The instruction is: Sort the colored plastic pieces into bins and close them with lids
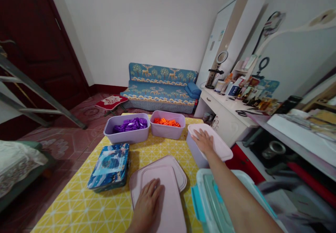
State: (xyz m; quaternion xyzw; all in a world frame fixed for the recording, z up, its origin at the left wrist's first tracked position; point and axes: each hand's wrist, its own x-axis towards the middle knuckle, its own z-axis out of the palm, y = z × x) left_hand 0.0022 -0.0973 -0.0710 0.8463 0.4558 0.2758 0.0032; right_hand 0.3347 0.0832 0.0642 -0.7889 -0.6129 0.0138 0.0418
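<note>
My left hand [146, 202] lies flat and open on the top one of two stacked pink lids [168, 180] at the near middle of the yellow table [78, 205]. My right hand [203, 140] rests flat, fingers spread, on the pink lid of a closed lilac box [195, 152] at the table's right edge. Behind stand two open lilac boxes: one with purple pieces [130, 124], one with orange pieces [167, 122]. A blue patterned tin [110, 166] lies left of the lids.
A teal-lidded clear container [210, 198] sits at the near right under my right forearm. A white desk with clutter [231, 103] stands right of the table, a blue sofa [161, 87] at the back, a metal ladder [39, 93] on the left.
</note>
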